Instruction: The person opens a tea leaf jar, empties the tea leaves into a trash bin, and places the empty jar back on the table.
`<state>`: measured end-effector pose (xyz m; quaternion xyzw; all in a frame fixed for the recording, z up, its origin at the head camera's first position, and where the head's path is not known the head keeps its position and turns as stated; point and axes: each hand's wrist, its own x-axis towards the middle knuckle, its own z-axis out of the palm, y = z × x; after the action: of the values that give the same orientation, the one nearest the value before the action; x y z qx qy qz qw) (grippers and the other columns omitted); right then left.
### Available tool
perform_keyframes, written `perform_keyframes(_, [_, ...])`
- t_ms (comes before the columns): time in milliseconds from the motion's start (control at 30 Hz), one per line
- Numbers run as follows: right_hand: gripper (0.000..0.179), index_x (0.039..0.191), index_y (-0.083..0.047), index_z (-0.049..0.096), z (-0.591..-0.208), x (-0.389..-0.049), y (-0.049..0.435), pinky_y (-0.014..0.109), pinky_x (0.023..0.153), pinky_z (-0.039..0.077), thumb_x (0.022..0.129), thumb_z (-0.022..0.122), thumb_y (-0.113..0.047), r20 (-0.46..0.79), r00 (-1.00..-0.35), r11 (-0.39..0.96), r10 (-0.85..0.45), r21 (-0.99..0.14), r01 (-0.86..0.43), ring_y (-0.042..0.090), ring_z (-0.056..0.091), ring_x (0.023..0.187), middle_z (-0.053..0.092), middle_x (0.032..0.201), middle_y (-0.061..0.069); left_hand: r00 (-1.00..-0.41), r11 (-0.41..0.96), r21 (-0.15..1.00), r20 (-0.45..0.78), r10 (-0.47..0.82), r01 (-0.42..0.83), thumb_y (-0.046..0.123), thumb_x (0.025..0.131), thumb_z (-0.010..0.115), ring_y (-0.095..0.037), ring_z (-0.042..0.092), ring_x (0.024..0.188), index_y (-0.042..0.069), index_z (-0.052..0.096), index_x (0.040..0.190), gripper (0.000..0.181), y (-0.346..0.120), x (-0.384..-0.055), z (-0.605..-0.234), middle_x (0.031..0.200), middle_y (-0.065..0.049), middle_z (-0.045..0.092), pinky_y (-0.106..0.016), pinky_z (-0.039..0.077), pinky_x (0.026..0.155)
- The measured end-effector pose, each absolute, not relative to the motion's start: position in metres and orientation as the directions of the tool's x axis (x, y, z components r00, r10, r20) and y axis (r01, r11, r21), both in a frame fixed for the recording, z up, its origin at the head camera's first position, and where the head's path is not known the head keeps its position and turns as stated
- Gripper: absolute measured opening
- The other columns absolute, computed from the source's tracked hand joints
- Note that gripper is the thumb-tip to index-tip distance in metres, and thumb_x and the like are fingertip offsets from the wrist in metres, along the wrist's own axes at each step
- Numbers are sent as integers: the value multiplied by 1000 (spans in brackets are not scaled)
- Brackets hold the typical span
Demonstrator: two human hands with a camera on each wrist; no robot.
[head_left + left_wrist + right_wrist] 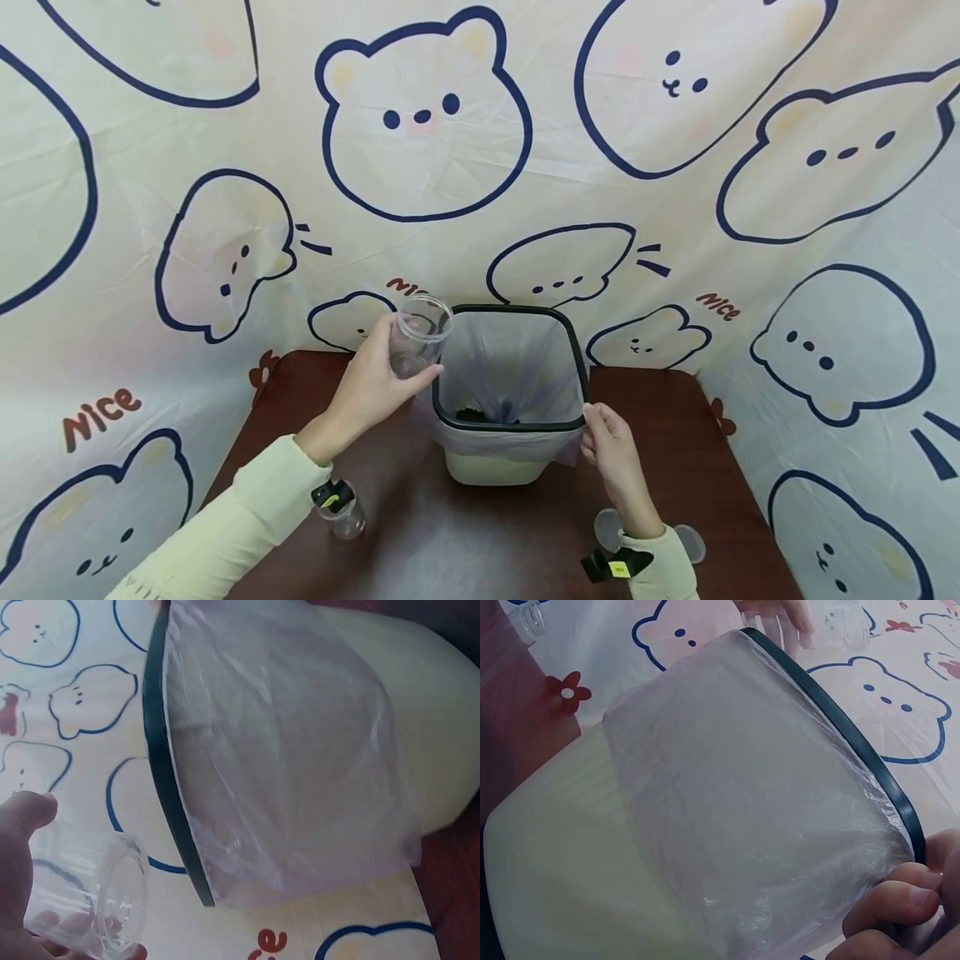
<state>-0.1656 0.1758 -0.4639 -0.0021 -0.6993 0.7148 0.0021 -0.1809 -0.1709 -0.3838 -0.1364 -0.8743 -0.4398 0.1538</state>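
Observation:
A cream trash bin [495,468] with a dark green rim [510,309] stands on the table, lined with a thin lilac bag [277,750] folded over its outside. My left hand [372,379] grips a clear plastic jar [411,363] upright, just left of the bin and level with its rim. In the left wrist view, the thumb and fingers wrap the jar [82,881]. At the bin's right front corner, my right hand [611,446] pinches the rim and bag edge, its fingers [896,900] curled there. Something dark [471,414] lies inside the bin.
A second clear jar [348,522] stands on the table by the left wrist. Two clear round lids [608,529] lie around the right wrist. The dark red-brown table [450,550] is bordered behind and at the sides by a bear-printed cloth [420,179].

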Motion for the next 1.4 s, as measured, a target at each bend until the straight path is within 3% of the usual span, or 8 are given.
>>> perform_keyframes(367, [32, 82, -8, 44, -465, -165, 175, 20, 47, 26, 109, 49, -24, -10, -1000, -30, 2, -999, 10, 7, 30, 48, 32, 59, -5, -895, 541, 734, 438, 83, 410, 20, 79, 89, -27, 57, 123, 5, 42, 139, 77, -165, -154, -396, 132, -12, 58, -52, 45, 105])
perform_keyframes(867, [33, 81, -8, 42, -466, -165, 174, 20, 47, 26, 109, 49, -25, 5, -1000, -28, -1, -1000, -5, 6, 30, 48, 31, 59, -5, -913, 455, 799, 396, 97, 394, 12, 79, 88, -18, 60, 105, 6, 42, 138, 75, -156, -135, -409, 130, -7, 59, -40, 55, 89])
perform_keyframes(1067, [34, 81, -7, 42, -466, -164, 175, 20, 47, 27, 109, 49, -26, 8, -1000, -23, -3, -1000, -8, 6, 30, 48, 31, 59, -5, -916, 438, 811, 392, 84, 388, 13, 79, 89, -18, 61, 107, 8, 43, 137, 74, -160, -128, -412, 129, -7, 60, -40, 56, 89])
perform_keyframes(1233, [34, 82, -7, 42, -465, -164, 175, 20, 47, 27, 109, 49, -25, 0, -1000, -18, 3, -1000, 0, 6, 30, 48, 32, 59, -5, -919, 437, 817, 387, 68, 377, 16, 80, 89, -17, 61, 104, 8, 44, 136, 72, -163, -124, -421, 129, -7, 60, -33, 55, 87])
perform_keyframes(1400, [34, 83, -5, 43, -464, -165, 175, 20, 47, 27, 109, 49, -26, 7, -1000, -12, 0, -1000, -7, 7, 30, 48, 32, 59, -4, -929, 434, 829, 364, 60, 353, 18, 80, 89, -18, 60, 114, 8, 44, 136, 72, -163, -119, -430, 128, -6, 61, -30, 52, 94])
